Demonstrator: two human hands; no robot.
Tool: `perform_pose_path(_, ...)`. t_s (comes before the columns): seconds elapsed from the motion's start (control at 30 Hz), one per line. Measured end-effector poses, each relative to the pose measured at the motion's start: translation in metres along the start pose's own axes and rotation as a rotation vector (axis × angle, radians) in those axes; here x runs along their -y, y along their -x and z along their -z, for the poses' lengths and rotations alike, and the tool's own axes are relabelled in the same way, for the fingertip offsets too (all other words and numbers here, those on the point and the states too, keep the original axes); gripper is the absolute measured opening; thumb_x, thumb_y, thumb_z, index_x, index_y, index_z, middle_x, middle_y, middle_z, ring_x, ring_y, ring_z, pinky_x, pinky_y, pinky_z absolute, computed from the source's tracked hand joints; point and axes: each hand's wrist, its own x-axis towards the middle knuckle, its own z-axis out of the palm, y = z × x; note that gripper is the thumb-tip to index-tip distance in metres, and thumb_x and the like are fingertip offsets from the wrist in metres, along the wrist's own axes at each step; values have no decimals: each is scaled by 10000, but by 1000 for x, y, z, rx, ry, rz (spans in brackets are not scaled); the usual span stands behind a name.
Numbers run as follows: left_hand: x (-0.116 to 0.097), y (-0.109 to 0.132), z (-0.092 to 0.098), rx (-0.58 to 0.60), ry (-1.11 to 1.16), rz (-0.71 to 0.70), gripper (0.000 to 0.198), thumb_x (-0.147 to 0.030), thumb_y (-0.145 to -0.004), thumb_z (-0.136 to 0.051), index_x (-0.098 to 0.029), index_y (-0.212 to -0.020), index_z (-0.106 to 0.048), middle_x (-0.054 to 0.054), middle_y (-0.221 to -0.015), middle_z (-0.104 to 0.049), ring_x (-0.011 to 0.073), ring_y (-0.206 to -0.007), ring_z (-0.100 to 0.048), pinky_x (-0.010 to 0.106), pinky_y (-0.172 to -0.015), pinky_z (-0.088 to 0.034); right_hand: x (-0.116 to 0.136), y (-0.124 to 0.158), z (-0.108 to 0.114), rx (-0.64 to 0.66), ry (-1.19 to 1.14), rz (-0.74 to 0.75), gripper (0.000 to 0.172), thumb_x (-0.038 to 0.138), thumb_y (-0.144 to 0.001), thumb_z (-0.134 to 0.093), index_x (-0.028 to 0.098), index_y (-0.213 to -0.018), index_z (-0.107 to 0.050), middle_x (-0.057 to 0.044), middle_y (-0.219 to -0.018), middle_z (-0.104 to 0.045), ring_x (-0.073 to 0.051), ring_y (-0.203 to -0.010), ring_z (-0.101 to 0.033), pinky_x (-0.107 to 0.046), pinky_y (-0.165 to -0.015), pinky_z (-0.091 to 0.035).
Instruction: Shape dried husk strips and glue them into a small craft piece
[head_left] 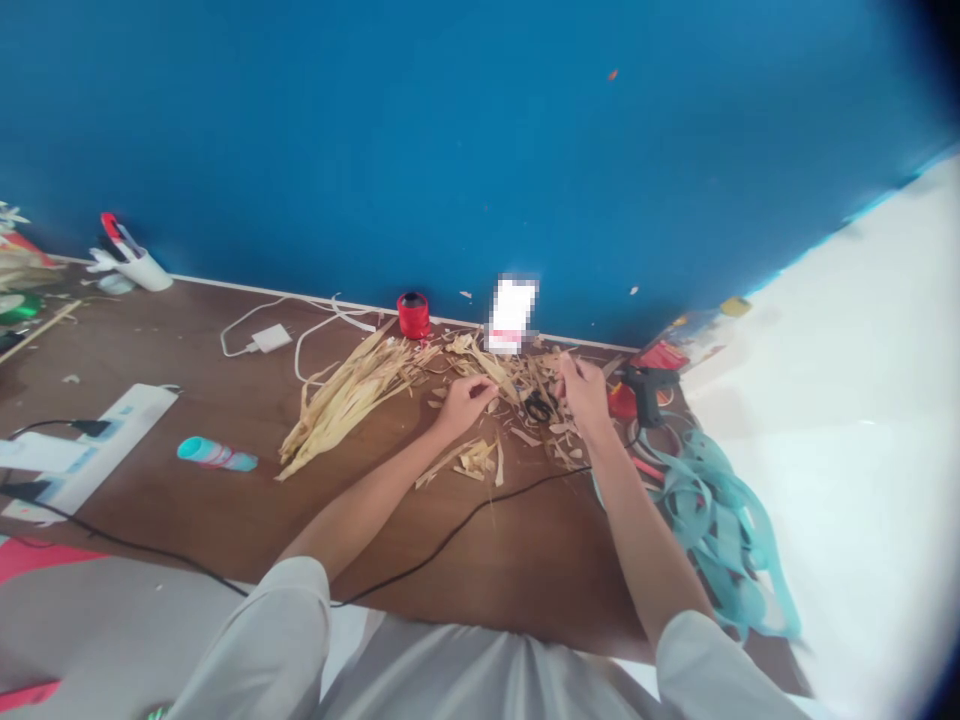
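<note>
My left hand (pixel 466 404) is closed in a pinch over the scattered dry husk scraps (pixel 476 458); what its fingers hold, if anything, is too small to make out. To its right, my right hand (pixel 583 392) is also closed, fingertips together, above more scraps beside black scissors (pixel 537 405). Whatever it pinches cannot be made out. A bundle of long pale husk strips (pixel 352 395) lies left of my left hand. Behind the hands, a blurred white screen (pixel 512 312) leans against the blue wall.
Red tape roll (pixel 414 316) stands near the wall. At right lie a black glue gun (pixel 649 392) and teal ribbon (pixel 724 520). A black cable (pixel 457 535) crosses the front. Farther left are a blue tube (pixel 217 454), power strip (pixel 112 440) and white cup (pixel 146 270).
</note>
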Motion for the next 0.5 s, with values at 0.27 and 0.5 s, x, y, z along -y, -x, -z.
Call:
perform_pose_path(0.27, 1, -2, -1, 10, 83, 61, 308, -402, -858, -509, -129, -777, -627, 35, -742, -639, 117, -623, -535, 238, -608, -422, -1, -3, -11, 193, -141, 147, 442, 326, -680, -703, 212, -1084, -565, -74, -1083, -659, -175, -807, -644, -322, -747, -514)
perform_pose_path(0.5, 2, -3, -2, 47, 96, 61, 343, -431, -866, -489, -130, -764, -615, 30, -731, -620, 117, -630, -534, 239, -623, -429, 8, 6, -14, 372, -104, 115, 302, 409, -803, -583, 224, -1035, -640, -52, -1014, -685, -192, -897, -641, -319, -798, -501)
